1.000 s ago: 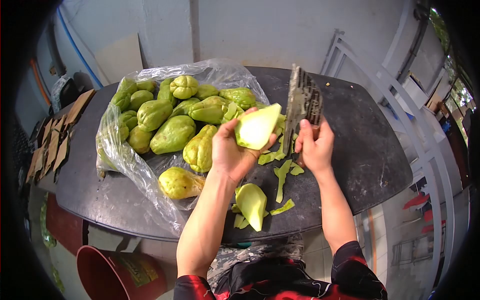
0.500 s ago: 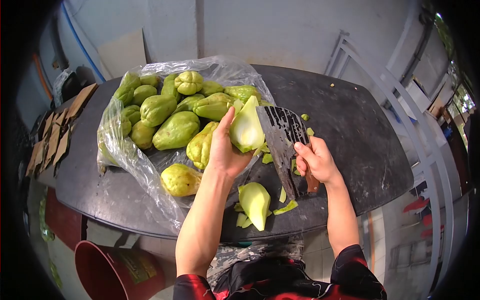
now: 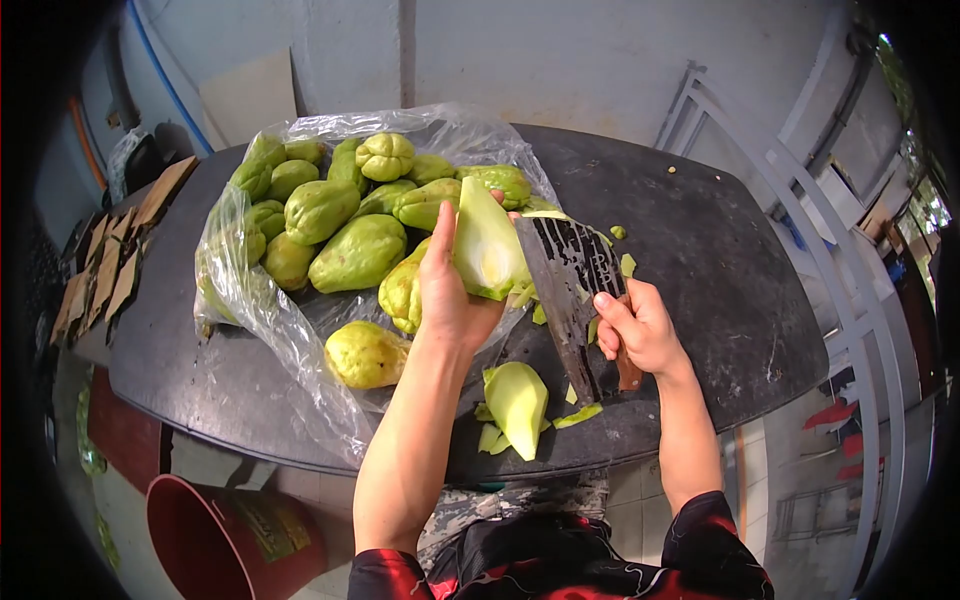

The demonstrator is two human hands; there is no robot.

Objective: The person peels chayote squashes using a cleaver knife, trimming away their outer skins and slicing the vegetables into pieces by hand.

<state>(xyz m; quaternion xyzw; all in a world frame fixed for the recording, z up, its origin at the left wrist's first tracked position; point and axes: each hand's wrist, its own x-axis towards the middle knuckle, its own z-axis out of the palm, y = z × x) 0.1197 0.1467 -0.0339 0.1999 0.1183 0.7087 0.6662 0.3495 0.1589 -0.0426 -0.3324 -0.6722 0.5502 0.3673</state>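
My left hand (image 3: 457, 300) is closed around a chayote half (image 3: 488, 250), its pale cut face turned up and toward the right. In my right hand (image 3: 637, 330) is a broad cleaver (image 3: 565, 280), gripped by its wooden handle. The dark, wet-streaked blade stands close beside the chayote half; a strip of green peel lies along its top edge. A peeled chayote piece (image 3: 517, 410) rests on the table near the front edge, with bits of peel (image 3: 578, 415) around it. Several unpeeled chayotes (image 3: 358, 256) lie in and on a clear plastic bag at the left.
Everything sits on a dark table (image 3: 720, 290). A loose yellowish chayote (image 3: 365, 355) is at the bag's front edge. On the floor stands a red bucket (image 3: 230, 540) at front left. Metal railing (image 3: 850, 290) runs along the right; broken brown boards (image 3: 125, 240) lie at left.
The chayote half has turned slightly in my left hand. A strip of peel now shows along the cleaver's top edge. The view has shifted a little.
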